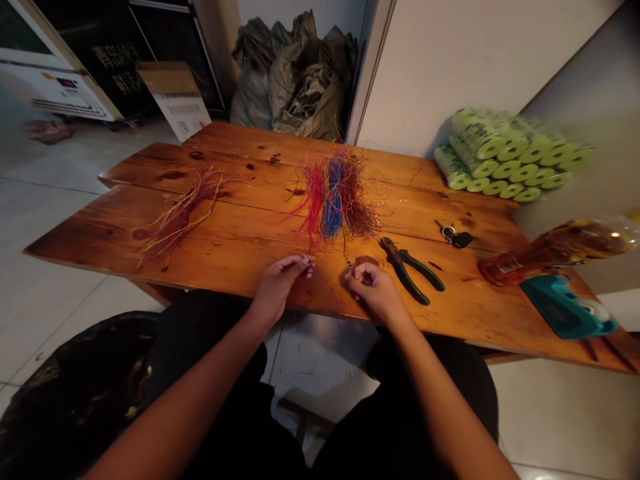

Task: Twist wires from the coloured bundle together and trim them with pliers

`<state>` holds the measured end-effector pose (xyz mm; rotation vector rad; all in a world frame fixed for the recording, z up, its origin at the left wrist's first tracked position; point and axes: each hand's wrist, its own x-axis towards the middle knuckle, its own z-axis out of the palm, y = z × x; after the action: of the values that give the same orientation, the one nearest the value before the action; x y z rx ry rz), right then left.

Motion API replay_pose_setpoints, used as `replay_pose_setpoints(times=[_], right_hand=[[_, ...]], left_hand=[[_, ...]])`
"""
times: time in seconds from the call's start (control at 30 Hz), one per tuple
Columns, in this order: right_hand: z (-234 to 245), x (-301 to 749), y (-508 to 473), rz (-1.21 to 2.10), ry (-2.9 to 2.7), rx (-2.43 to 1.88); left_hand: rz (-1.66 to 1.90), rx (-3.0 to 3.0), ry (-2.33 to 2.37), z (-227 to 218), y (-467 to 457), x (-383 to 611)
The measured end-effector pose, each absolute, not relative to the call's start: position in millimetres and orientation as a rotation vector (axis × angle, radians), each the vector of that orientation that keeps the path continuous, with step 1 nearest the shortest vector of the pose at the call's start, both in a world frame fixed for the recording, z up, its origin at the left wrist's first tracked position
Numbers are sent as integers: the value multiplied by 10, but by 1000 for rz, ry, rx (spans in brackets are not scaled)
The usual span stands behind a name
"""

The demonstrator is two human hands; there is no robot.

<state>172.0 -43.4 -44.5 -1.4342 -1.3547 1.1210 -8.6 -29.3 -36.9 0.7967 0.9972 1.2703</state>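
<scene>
Over the near edge of the wooden table (150,233), my left hand (283,283) pinches a short, thin piece of wire (310,267) between its fingertips. My right hand (370,287) pinches the end of a thin dark strand (345,253) that runs up toward a heap of red, blue, yellow and brown wires (335,200). Green-handled pliers (410,270) lie just right of my right hand. A smaller bundle of red and yellow wires (183,213) lies to the left. Keys on a black fob (455,237) rest beyond the pliers.
Plastic-wrapped green rolls (510,157) and an orange-filled plastic package (550,253) occupy the table's right end, with a teal object (567,307) at its near right corner. Bulging sacks (295,80) and a cardboard box (175,93) stand behind the table.
</scene>
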Motion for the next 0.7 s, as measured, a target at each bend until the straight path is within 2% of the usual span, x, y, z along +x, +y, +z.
replay_pose_setpoints(times=[0.13,0.3,0.6,0.7], right_hand=[[-399,1858,-453,754,-1587,-1515],[-302,1989,-485,559,-1475,-1575],[-320,2276,-451,594,-999,-1472],[-348,2322,-438,601,-941,-1447]], left_hand=[[1283,709,928,-325,-248,-221],[1356,498,770,-260,-168,-444],[1480,28,202,-35,-151,-733],[1494,1,152,-18,-164,-758]])
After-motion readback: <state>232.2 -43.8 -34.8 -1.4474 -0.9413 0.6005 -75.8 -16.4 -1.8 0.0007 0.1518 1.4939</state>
